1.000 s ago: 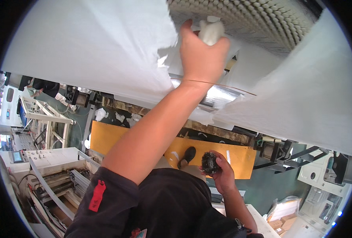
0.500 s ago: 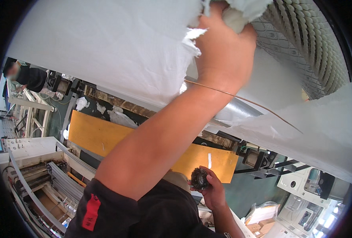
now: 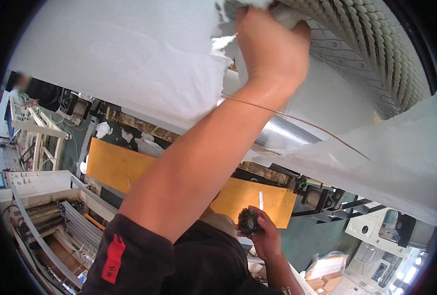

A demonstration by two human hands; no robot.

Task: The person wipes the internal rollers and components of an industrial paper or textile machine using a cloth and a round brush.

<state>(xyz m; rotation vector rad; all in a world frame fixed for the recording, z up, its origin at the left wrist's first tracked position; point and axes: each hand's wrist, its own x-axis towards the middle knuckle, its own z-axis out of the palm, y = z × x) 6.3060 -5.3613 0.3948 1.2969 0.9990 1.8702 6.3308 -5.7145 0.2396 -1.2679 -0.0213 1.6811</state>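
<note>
My left hand (image 3: 272, 49) is raised high, fingers closed on a wad of white tissue (image 3: 290, 14) pressed against the grey embossed roller (image 3: 376, 59) at the top right. A wide white tissue sheet (image 3: 120, 64) hangs to its left, torn along the edge beside the hand. A thin wire (image 3: 302, 120) runs from my wrist toward the right. Low in the middle, my right hand (image 3: 263, 236) grips a dark round bristly object (image 3: 249, 221) in front of my dark shirt.
A smooth shiny metal roller (image 3: 277, 132) lies under the embossed one. An orange panel (image 3: 110, 167) spans below it. White machine frames (image 3: 36, 182) stand at the left, more machines (image 3: 376, 231) at the lower right. A person in dark clothes (image 3: 31, 88) stands far left.
My left hand has gone further up and right with the tissue wad, onto the embossed roller. The right hand keeps its hold on the dark object.
</note>
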